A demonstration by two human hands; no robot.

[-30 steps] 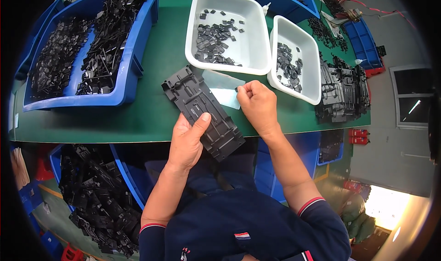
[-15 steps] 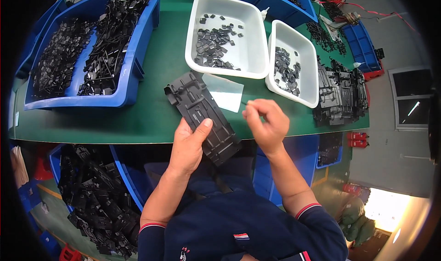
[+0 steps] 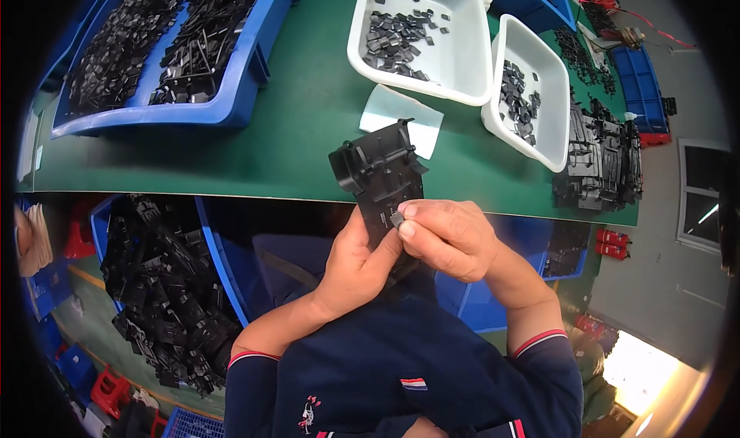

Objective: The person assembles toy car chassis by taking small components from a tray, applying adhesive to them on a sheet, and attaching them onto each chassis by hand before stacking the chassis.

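Observation:
A long black moulded plastic part point(image 3: 381, 160) is tilted in front of me, just off the table's front edge. My left hand point(image 3: 361, 261) is closed around its lower side, with the thumb lying along its face. Between the thumb and fingertips of my right hand point(image 3: 455, 241) is a small dark square piece point(image 3: 398, 220), held against the face of the black part. My hands hide the part's lower end. Beyond it on the table lie a white sheet point(image 3: 424, 129) and a white tub point(image 3: 455, 85) of small black square pieces.
To the right stands a smaller white tub point(image 3: 551, 149) with more small pieces, beside stacked black parts point(image 3: 605, 160). A blue bin point(image 3: 231, 114) of small black parts is on the table's left. Below the table edge, another blue bin point(image 3: 216, 261) holds many black mouldings.
My right hand has come in from the right to the black part, bringing the small piece against it. The part is closer to my body and more steeply tilted. The whole view has shifted.

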